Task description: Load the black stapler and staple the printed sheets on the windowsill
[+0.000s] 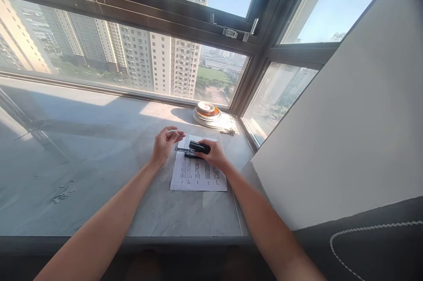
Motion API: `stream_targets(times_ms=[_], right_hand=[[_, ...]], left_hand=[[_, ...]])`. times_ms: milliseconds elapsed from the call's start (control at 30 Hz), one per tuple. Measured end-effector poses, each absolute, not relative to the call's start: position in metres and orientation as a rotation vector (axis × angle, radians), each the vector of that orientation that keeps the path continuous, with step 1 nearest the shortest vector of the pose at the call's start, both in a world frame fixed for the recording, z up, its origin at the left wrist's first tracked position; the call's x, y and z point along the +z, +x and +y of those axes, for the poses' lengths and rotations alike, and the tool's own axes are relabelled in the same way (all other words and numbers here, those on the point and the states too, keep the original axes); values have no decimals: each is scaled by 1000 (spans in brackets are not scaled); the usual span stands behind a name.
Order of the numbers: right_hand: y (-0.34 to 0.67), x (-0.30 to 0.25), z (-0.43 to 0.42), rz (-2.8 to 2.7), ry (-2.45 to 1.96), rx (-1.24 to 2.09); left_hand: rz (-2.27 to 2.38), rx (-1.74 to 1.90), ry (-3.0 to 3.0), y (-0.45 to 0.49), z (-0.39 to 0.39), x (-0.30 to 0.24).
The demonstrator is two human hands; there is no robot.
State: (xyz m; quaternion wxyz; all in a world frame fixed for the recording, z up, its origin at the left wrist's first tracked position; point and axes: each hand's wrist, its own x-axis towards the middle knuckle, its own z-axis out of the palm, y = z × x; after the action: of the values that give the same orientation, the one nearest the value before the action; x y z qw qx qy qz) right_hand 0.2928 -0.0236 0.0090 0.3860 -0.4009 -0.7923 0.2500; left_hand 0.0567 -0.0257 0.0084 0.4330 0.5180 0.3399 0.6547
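A black stapler (197,146) is in my right hand (213,153), whose fingers and thumb wrap round its right end. Its jaws stand apart, and a thin metal rail (181,149) sticks out to the left between them. The stapler is over a printed sheet of paper (198,181) lying on the sill. Just left of the rail, my left hand (164,145) is raised with its fingers curled and the thumb brought against them. Whatever those fingertips hold, if anything, is too small to make out.
Stacked rolls of tape (207,115), white and amber, sit near the window corner, with small dark items (228,132) beside them. Dark scraps (62,195) lie on the marbled sill (99,175) at left. A white wall (337,140) slants in on the right.
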Motion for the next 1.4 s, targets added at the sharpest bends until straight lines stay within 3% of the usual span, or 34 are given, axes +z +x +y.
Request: stream_targets(times_ms=[167,367,533,1133,1300,1400], right_hand=[[291,8,-23,-2097,-1039,542],[288,16,-29,-2158,-931,-74],[283,13,-28,-2267,-833,-326],[280,15,-31,-2158,-783,-259],[299,14,-16,-1820,-961,-110],[322,9,-1,-1710,-1105,-46]], left_hand=[[901,1513,1420,59,-31,11],[935,1362,1563,60,-39,18],[878,1279,1618,63,-42,21],[898,1333,1607,65,-47,29],[1442,1654,1523,49,-34,18],[1871,1608,1546,39,-27,7]])
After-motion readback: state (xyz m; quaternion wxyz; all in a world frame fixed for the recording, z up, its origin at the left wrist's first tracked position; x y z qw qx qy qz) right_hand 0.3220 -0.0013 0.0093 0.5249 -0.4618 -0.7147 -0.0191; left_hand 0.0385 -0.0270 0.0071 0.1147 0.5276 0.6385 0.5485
